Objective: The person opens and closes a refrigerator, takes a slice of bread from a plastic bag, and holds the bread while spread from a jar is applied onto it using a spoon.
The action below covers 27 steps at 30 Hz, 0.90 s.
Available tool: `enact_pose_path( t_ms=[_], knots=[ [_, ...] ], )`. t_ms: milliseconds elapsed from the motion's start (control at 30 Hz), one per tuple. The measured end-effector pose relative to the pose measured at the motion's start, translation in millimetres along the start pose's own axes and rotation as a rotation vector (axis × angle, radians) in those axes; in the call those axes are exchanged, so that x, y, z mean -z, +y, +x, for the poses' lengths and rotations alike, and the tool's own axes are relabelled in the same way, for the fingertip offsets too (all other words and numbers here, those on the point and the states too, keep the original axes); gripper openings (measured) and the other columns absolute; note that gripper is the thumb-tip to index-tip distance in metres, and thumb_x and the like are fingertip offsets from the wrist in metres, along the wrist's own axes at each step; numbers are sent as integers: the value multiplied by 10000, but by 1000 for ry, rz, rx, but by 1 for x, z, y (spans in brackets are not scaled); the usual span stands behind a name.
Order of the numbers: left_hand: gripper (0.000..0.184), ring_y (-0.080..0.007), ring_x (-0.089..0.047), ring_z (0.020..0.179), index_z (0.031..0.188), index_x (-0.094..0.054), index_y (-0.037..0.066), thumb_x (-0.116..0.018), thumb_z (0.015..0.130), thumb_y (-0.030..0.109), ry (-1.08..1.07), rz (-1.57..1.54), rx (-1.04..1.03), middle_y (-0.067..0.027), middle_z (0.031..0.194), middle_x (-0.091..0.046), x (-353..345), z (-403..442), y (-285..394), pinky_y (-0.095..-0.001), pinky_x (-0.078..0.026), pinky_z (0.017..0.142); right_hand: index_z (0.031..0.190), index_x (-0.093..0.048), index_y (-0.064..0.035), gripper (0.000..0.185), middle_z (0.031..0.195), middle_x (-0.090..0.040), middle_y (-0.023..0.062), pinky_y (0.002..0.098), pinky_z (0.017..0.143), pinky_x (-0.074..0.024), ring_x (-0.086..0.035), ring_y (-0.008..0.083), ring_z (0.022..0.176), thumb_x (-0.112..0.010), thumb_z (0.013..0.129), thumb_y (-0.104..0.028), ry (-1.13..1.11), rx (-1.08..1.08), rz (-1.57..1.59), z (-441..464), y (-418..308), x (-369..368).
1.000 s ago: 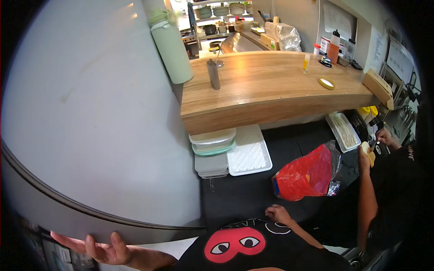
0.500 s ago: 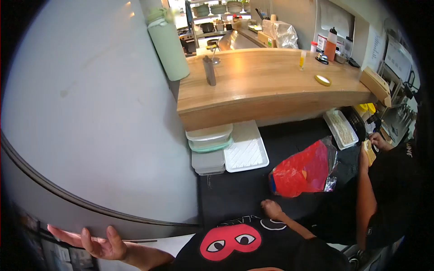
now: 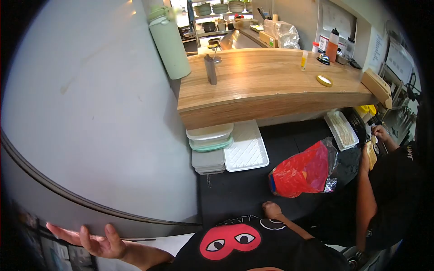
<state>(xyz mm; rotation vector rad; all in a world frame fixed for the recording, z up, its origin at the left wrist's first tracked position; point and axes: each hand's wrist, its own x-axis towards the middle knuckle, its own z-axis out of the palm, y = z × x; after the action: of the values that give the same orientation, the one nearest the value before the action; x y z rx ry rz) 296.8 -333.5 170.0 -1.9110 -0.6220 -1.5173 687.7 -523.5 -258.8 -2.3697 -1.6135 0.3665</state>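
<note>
My left hand (image 3: 92,241) is at the lower edge of a large pale grey panel (image 3: 99,113), palm up. Its fingers are spread, with the tips against or just beside that edge; contact is unclear. My right hand (image 3: 272,210) rests on the black worktop (image 3: 235,194), fingers curled in and nothing visible in them. Just beyond it lies a red plastic bag (image 3: 300,171) with a clear end. White trays (image 3: 246,153) and stacked lidded containers (image 3: 208,144) stand farther back, beside the panel.
At the right, a co-worker's hands (image 3: 365,158) hold a yellowish, bread-like piece (image 3: 371,156). A white tub (image 3: 341,131) stands nearby. Above the worktop, a wooden counter (image 3: 262,81) carries a grey bottle (image 3: 210,70), a tape roll (image 3: 324,80) and a sauce bottle (image 3: 332,45).
The co-worker's hands and the bread-like piece have shifted slightly. My own hands stay nearly where they were, apart from a small shift of the view.
</note>
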Motion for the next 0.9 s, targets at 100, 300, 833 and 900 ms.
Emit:
enact_pose_path(
  t_ms=[100, 300, 833, 900],
  knots=[
    [420, -374, -118, 1354, 1190, -512, 264, -625, 786, 292, 1, 5, -8, -139, 1470, -162, 0, 1, 0, -583, -124, 1074, 756, -593, -47, 86, 832, -585, 176, 426, 666, -516, -619, 342, 755, -527, 736, -98, 62, 17, -20, -2, 3, -1],
    [426, -386, -136, 1346, 1194, -497, 266, -623, 797, 359, 5, 47, -16, -145, 1464, -176, 0, 0, 0, -598, -157, 1061, 829, -595, -53, 110, 859, -579, 165, 402, 731, -506, -603, 325, 860, -543, 759, -121, 49, -29, 59, 1, -15, 24],
    [422, -375, -132, 1347, 1191, -462, 336, -576, 793, 418, -33, 144, 4, -115, 1468, -147, 3, 0, -1, -652, -164, 1023, 742, -582, -47, 120, 812, -534, 145, 441, 645, -500, -590, 337, 761, -510, 778, -136, 144, -22, 11, -9, 8, -2],
    [408, -374, -130, 1352, 1195, -496, 299, -602, 807, 365, 9, 81, -4, -133, 1466, -178, -1, 0, 2, -615, -123, 1059, 743, -588, -49, 121, 825, -534, 143, 443, 643, -501, -591, 337, 764, -514, 775, -140, 163, -63, 29, -8, 8, -1]
  ],
)
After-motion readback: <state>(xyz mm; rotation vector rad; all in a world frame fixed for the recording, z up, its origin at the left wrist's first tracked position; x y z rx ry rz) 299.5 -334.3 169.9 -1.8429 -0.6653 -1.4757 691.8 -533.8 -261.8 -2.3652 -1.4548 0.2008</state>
